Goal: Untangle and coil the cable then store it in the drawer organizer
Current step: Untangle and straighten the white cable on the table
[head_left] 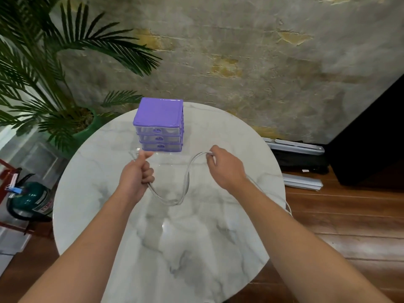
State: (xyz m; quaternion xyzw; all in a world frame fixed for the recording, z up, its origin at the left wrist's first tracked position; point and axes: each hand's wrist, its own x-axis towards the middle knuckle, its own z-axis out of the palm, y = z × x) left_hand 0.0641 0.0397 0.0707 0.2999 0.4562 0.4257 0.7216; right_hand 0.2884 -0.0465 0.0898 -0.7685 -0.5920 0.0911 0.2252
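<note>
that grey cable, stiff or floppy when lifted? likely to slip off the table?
Probably floppy: the cable sags in a deep loop between the left hand and the right hand. Likely light, since a pinch holds it. Its tail hangs past the table edge, so it may slide off if released.

Drawer organizer (159,125) stands at far edge of round table (135,248), drawers closed, front unobstructed. Cable (185,182) sags between both hands just before it. Marble nearer the person bare. Plant (54,68) beyond table, left.
</note>
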